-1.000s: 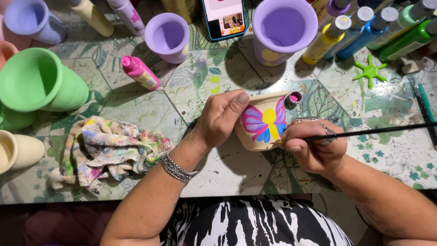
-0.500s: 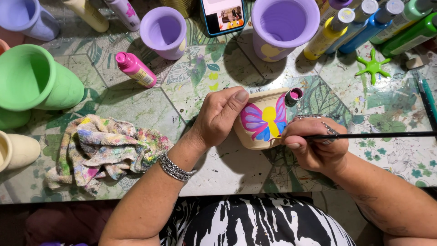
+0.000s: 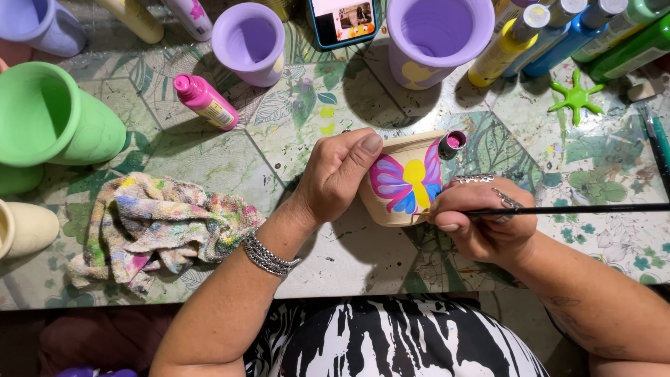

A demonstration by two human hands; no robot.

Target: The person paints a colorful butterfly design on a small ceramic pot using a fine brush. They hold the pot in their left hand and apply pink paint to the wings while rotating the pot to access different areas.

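My left hand (image 3: pixel 336 176) grips a small cream pot (image 3: pixel 398 213) that lies tilted on the table, thumb along its rim. A butterfly with pink, yellow and blue wings is painted on the pot's side. My right hand (image 3: pixel 481 218) holds a thin black paintbrush (image 3: pixel 579 209), its tip at the butterfly's lower right wing and its handle pointing right. A small open cap of pink paint (image 3: pixel 452 143) sits just beyond the pot.
A paint-stained rag (image 3: pixel 160 227) lies at the left. Green (image 3: pixel 52 115), purple (image 3: pixel 248 42), (image 3: pixel 436 35) and cream (image 3: pixel 24 227) pots, a pink paint bottle (image 3: pixel 206 102), more paint bottles (image 3: pixel 516 42) and a phone (image 3: pixel 342 19) ring the leaf-patterned tabletop (image 3: pixel 209 164). A green star shape (image 3: pixel 576 99) lies far right.
The view has shifted slightly. Both hands stay on the pot and brush, with the brush tip still working at the butterfly.
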